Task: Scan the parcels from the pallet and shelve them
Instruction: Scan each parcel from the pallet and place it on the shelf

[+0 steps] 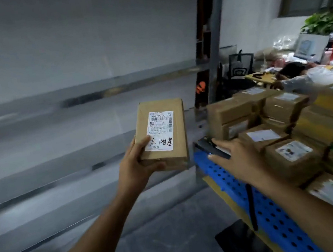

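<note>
Your left hand (137, 167) grips the parcel (164, 147), label (161, 130) up, before the shelf (93, 89); your right hand (242, 158) rests straight fingers (223, 142) on the scanner (203, 146) at the pallet (268, 214) edge. Hold the label steady, thumb (144, 141) clear of the barcode (169, 123), as you scan.

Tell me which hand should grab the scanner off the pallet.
Right. The right hand is open, right at the scanner on the blue pallet; the left hand grips the labelled parcel.

Parcel (162, 132) dead centre. Shelving (72, 91) behind it, 9 to 12 o'clock. Pallet (276, 223) at 4 o'clock; stacked boxes (287, 152) on it, 3 o'clock. Desk (261, 77) beyond, 2 o'clock.
</note>
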`<state>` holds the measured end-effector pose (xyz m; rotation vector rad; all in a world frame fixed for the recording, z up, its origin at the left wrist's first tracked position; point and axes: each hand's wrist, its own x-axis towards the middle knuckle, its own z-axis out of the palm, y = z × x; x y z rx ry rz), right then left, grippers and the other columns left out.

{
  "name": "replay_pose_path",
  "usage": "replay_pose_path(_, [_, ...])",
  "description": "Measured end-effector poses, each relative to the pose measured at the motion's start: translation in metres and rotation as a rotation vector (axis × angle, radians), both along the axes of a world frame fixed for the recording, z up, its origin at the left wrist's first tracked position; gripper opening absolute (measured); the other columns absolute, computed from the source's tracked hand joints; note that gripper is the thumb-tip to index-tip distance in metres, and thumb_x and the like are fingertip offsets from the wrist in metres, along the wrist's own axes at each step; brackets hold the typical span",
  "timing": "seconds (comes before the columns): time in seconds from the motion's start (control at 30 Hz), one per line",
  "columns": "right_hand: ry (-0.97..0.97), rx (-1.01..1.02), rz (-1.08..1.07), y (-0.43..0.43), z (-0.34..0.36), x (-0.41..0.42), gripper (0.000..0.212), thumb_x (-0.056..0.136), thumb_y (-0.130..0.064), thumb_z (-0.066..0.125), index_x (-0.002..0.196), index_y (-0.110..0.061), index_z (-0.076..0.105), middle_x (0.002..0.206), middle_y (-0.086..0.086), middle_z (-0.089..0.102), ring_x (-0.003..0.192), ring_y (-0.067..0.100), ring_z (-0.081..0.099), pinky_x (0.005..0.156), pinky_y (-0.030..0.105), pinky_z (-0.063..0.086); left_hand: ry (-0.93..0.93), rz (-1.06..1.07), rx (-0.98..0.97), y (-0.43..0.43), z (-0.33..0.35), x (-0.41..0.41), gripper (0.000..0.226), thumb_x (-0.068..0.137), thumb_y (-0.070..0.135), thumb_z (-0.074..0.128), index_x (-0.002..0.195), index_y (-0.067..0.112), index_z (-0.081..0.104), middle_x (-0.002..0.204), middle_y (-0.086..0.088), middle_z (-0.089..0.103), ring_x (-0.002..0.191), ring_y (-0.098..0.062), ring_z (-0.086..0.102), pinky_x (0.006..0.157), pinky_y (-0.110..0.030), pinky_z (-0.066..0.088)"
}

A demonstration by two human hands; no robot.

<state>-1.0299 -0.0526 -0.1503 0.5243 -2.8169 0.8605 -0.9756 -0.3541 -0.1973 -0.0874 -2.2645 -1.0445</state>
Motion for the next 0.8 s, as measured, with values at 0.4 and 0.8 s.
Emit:
replay_pose_path(0.4, [0.170,-0.075,0.410,-0.380,0.047,0.021,0.064,0.085,-0.068,0.055,0.143,-0.044,0.048,0.103,-0.001,0.055,0.107,0.029,0.054,0.077,0.037,0.048,0.045,0.379,0.038,-0.316,0.074,0.136,0.085,0.058,0.019,0.098,0.134,0.031,0.062,0.127,0.013,0.063,0.109,0.011,0.058,0.085,-0.006,0.043])
replay_pose_path(0.8, [0.302,-0.046,0.638,-0.619,0.085,0.018,0.063,0.089,-0.068,0.052,0.147,-0.043,0.043,0.124,0.003,0.057,0.115,0.026,0.048,0.076,0.034,0.045,-0.004,0.698,0.054,-0.490,0.121,0.190,0.086,0.065,0.030,0.096,0.137,0.044,0.051,0.119,0.009,0.067,0.104,-0.010,0.067,0.088,-0.041,0.059])
